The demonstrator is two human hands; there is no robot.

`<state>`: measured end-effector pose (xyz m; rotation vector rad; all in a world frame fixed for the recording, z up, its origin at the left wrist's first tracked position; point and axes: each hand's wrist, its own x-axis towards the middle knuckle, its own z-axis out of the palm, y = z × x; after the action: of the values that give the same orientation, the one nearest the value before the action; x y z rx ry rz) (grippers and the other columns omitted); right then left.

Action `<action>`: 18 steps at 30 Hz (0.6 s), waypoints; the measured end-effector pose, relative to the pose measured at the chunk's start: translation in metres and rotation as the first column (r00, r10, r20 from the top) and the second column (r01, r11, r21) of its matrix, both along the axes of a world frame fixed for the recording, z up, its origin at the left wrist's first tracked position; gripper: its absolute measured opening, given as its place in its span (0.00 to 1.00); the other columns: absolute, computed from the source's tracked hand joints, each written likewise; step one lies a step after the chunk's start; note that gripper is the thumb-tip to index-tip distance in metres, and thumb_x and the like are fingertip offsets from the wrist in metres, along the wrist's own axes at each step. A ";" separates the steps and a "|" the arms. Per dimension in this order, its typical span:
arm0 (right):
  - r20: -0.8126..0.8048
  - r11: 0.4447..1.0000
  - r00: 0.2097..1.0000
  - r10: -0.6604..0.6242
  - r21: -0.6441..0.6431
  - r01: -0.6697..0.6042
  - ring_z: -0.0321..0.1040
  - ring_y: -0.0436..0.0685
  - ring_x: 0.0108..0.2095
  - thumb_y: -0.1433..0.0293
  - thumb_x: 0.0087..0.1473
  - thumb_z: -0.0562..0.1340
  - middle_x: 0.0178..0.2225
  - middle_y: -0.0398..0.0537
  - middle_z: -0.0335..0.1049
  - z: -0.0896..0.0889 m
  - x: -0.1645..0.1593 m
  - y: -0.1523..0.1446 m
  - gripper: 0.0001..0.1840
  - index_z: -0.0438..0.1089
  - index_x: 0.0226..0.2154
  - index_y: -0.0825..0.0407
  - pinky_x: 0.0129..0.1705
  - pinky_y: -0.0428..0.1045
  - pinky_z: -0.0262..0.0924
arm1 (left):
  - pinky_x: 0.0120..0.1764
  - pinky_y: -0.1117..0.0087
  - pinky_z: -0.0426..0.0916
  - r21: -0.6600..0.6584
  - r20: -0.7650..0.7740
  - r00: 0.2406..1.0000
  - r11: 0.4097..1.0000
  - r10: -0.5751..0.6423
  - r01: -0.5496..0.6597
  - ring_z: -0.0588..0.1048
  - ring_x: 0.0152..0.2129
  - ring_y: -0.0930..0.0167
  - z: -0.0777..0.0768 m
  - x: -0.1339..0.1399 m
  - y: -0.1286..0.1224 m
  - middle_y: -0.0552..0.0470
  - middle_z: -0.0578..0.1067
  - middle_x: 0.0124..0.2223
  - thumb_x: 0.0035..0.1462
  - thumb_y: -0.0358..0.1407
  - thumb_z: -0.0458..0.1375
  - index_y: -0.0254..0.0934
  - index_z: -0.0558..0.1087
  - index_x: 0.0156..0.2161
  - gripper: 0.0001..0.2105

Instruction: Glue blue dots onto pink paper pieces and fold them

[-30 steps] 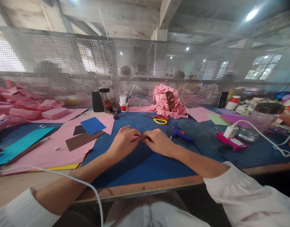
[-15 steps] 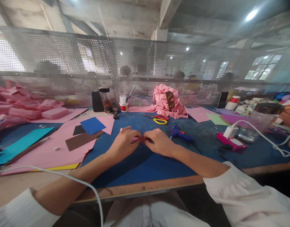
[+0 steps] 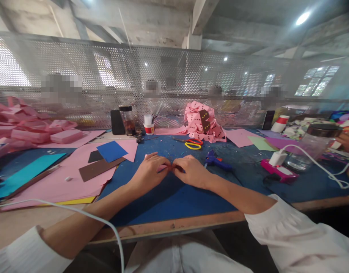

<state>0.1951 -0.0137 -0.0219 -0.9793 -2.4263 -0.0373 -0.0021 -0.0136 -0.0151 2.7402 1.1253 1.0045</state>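
Over the blue work mat (image 3: 168,204), my left hand (image 3: 150,170) and my right hand (image 3: 191,170) meet fingertip to fingertip. Both are closed in a pinch. A small pink paper piece (image 3: 162,167) shows between the fingers and palm of my left hand; most of it is hidden. What my right fingertips pinch is covered by the fingers. Just right of my right hand lies a blue glue gun (image 3: 218,161). Beyond the hands are scissors (image 3: 193,144) with red and yellow handles. Farther back stands a pile of pink folded paper pieces (image 3: 201,123) with dark dots.
Pink sheets (image 3: 63,182) with blue, black and brown cards lie left, near a heap of pink strips (image 3: 26,125). A jar of dark drink (image 3: 128,120) and paper cup (image 3: 148,127) stand behind. Right are a pink power strip (image 3: 279,172), a clear jug (image 3: 308,148) and another person's hand (image 3: 348,142).
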 end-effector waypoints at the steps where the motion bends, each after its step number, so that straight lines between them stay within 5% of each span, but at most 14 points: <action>1: -0.002 1.000 1.000 0.003 0.002 -0.003 0.66 0.51 0.31 0.72 0.56 0.57 0.28 0.43 0.71 0.000 0.000 0.000 0.04 0.67 0.31 0.53 0.40 0.47 0.51 | 0.58 0.55 0.55 -0.001 -0.001 1.000 1.000 0.000 0.000 0.75 0.31 0.70 0.000 0.000 0.000 0.57 0.78 0.33 0.57 0.33 0.53 0.41 0.71 0.34 0.05; 18: 0.004 1.000 1.000 0.005 0.010 -0.005 0.66 0.51 0.31 0.73 0.54 0.58 0.27 0.41 0.71 0.001 0.000 -0.001 0.04 0.68 0.29 0.52 0.41 0.47 0.50 | 0.58 0.54 0.55 -0.005 -0.016 1.000 1.000 -0.004 0.004 0.76 0.33 0.69 -0.002 0.001 0.000 0.57 0.78 0.32 0.56 0.32 0.53 0.42 0.71 0.34 0.05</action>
<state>0.1955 -0.0144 -0.0211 -0.9690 -2.4301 -0.0493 -0.0013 -0.0137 -0.0169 2.7503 1.1220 0.9795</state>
